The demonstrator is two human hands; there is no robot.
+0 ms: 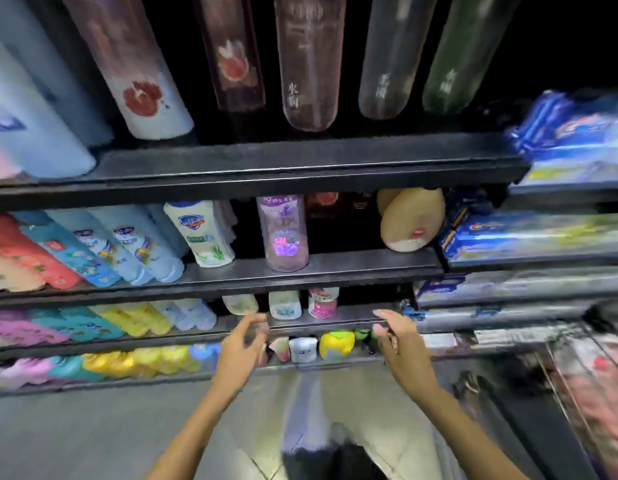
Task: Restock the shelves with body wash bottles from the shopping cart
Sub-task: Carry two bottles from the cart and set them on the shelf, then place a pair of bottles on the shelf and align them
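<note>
Body wash bottles fill the dark shelves [266, 268] across the left and centre of the frame. At mid-height stand a white bottle with a blue shield logo [200, 232] and a translucent purple bottle with violet flowers [283, 233], with pale blue and coral bottles to their left. Tall dark bottles line the top shelf; yellow, pink and teal ones crowd the lower left. Below centre, the left hand [240, 344] and right hand [392, 341] reach toward the lower shelves, both blurred, fingers loosely spread and holding nothing. The wire shopping cart [577, 382] sits at the lower right, its contents smeared pink.
</note>
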